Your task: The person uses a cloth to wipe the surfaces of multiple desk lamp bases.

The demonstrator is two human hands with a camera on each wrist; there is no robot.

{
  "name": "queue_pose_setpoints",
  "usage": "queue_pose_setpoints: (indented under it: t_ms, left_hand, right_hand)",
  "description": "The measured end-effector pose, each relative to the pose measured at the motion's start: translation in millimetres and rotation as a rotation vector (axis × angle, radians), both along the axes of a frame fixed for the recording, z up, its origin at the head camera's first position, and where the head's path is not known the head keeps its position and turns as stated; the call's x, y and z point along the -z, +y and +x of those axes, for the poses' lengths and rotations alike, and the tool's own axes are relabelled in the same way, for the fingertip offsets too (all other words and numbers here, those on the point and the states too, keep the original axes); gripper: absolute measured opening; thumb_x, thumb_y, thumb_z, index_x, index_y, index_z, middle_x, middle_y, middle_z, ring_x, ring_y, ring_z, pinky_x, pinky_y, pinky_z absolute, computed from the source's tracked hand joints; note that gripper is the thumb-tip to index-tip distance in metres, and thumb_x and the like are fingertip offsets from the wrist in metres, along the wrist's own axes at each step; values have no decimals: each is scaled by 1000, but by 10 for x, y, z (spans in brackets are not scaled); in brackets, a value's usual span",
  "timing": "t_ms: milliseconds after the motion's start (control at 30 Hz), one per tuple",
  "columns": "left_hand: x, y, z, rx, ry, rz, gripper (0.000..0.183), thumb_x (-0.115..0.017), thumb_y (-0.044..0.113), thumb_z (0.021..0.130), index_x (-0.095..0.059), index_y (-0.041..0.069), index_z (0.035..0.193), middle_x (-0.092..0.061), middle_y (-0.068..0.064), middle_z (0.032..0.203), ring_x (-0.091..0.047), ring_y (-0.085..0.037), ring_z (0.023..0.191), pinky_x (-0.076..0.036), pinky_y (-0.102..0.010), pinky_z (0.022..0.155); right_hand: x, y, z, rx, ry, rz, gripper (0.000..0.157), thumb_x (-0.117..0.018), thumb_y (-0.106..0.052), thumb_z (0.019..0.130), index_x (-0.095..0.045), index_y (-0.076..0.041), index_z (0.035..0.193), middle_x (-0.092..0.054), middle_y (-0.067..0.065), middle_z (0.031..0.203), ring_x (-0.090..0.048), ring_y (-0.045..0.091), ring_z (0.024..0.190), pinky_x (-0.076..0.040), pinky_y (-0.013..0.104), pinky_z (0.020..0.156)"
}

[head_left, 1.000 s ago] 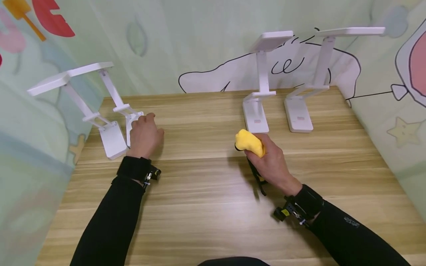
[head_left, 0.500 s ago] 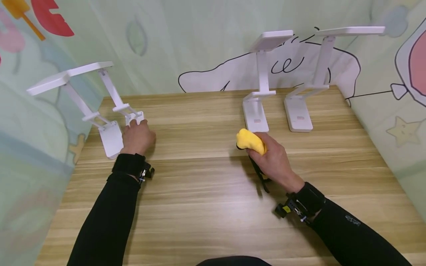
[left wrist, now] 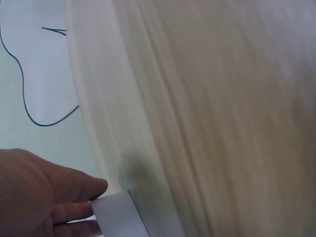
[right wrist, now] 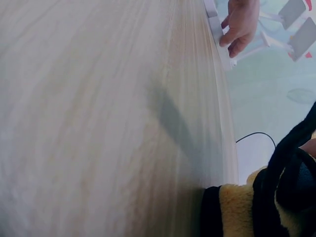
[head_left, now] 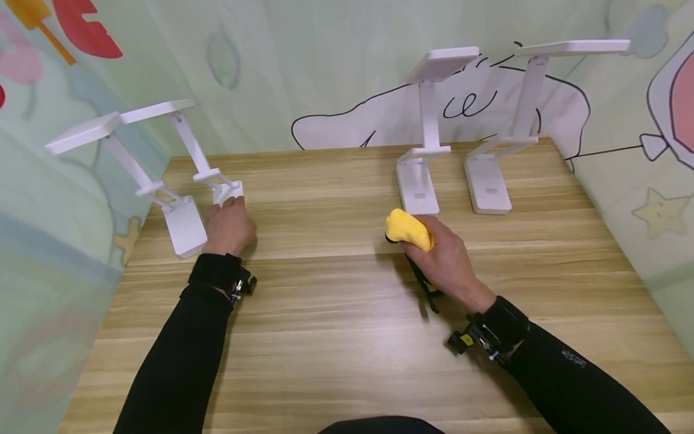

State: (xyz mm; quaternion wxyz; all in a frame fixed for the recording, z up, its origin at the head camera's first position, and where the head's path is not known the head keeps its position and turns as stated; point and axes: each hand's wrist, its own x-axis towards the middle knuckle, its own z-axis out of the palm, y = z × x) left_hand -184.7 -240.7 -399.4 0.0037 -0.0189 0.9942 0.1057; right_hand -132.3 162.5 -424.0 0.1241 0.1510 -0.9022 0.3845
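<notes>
My left hand (head_left: 232, 229) grips the base of a white folding desk lamp (head_left: 196, 144) at the table's back left. In the left wrist view, thumb and fingers pinch the edge of that white lamp base (left wrist: 118, 215). Just to its left stands a second white desk lamp (head_left: 184, 229), apart from the hand. My right hand (head_left: 447, 259) holds a soft yellow plush thing (head_left: 408, 229) with black parts above the table. In the right wrist view the plush (right wrist: 237, 202) shows yellow and black stripes and a black strap; its full shape is hidden.
Two more white desk lamps stand at the back right, the nearer one (head_left: 417, 187) just beyond my right hand and the other (head_left: 488, 184) farther right. A wood-grain table (head_left: 325, 337) lies below. Printed cloth (head_left: 260, 72) hangs behind it.
My left hand first shifted left and toward me along the lamp base, then moved slightly right, and the lamp slid right with it. The right hand and the plush have barely moved.
</notes>
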Motion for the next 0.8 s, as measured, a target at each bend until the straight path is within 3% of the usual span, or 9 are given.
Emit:
queue_pose_setpoints:
  t_ms: [167,300,800]
  left_hand:
    - [-11,137,43,81,38,-3,37,-47,5,82,-55,-12,113,-59,-28,111,-51,-40,111,-36,-57,93]
    - [-6,264,85,123,52,3,35,-53,9,82,-56,-11,110,-60,-28,111,-52,-41,108,-36,-57,92]
    - [6,532,173,184,83,20,39,-67,23,81,-59,-7,106,-64,-25,101,-50,-39,109,-35,-54,95]
  right_hand:
    - [-13,8,2,14,-37,19,46,-70,-21,82,-56,-12,126,-57,8,96,-50,25,77,-40,39,63]
    - [-27,14,8,29,-71,27,48,-68,-21,82,-55,-11,127,-56,9,99,-49,26,79,-39,39,64]
    - [-14,32,-3,54,-130,26,48,-67,-23,84,-54,-12,129,-56,11,102,-50,28,83,-39,41,67]
